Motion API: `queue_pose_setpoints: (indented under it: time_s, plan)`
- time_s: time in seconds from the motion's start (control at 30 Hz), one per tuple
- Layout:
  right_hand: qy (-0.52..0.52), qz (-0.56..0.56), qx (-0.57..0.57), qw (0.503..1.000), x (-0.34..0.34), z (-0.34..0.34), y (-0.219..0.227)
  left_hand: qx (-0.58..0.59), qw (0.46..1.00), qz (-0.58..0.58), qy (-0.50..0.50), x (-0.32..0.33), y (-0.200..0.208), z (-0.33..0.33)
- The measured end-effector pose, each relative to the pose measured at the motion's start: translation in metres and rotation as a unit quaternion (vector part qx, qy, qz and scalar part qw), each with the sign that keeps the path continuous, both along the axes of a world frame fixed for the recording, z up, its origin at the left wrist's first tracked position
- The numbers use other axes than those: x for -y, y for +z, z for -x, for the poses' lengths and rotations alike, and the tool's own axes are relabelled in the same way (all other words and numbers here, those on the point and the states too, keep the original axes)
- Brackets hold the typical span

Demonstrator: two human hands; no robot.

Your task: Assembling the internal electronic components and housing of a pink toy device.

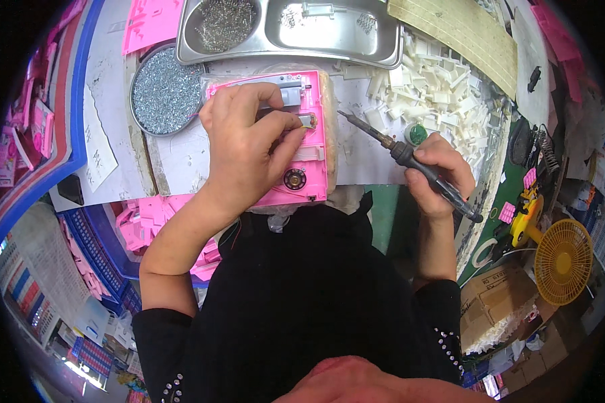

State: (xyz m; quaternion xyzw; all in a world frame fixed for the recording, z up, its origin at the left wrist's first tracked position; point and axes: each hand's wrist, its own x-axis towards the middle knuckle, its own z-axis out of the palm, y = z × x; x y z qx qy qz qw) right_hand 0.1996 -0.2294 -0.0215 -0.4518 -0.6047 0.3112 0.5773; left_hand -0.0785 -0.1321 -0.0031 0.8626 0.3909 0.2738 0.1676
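On the counter (363, 164), right in front of the person, lay a pink plastic case (318, 139) with its inside facing up. It looked light and stiff, and its thin walls might crack if pushed hard. The outer edges seemed the best place to hold it, away from the little parts. A round black part (294, 178) sat in its near end, and a grey block (291, 96) sat in its far end. Between them was a small silver piece (307, 121), which looked easy to bend or break. The left hand (245, 134) was over the case, its thumb and pointing finger close together at the silver piece. I could not tell whether these fingers were clamped on it. Right of the case, the right hand (444, 171) had its fingers wrapped around the handle of a dark soldering iron (410, 156). Its tip pointed at the case without touching it. Left of the case stood a round dish (134, 114) of tiny metal bits (168, 91). Past the case's far side was a steel tray (323, 41), and white plastic pieces (437, 87) lay heaped to the case's right.
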Motion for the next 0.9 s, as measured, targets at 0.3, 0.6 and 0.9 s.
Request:
queue_pose_setpoints:
  time_s: [0.3,0.6,0.9]
  plan:
    - [0.008,-0.008,0.007,1.0,-0.003,0.001,-0.005,-0.008,1.0,0.002,0.012,0.003,-0.002,-0.001]
    - [0.016,0.005,0.008,1.0,-0.005,0.007,-0.003,-0.049,0.998,-0.013,0.028,0.002,0.005,-0.013]
    - [0.026,-0.002,0.037,0.999,-0.011,0.015,-0.005,-0.065,0.996,-0.046,0.033,0.001,0.003,-0.019]
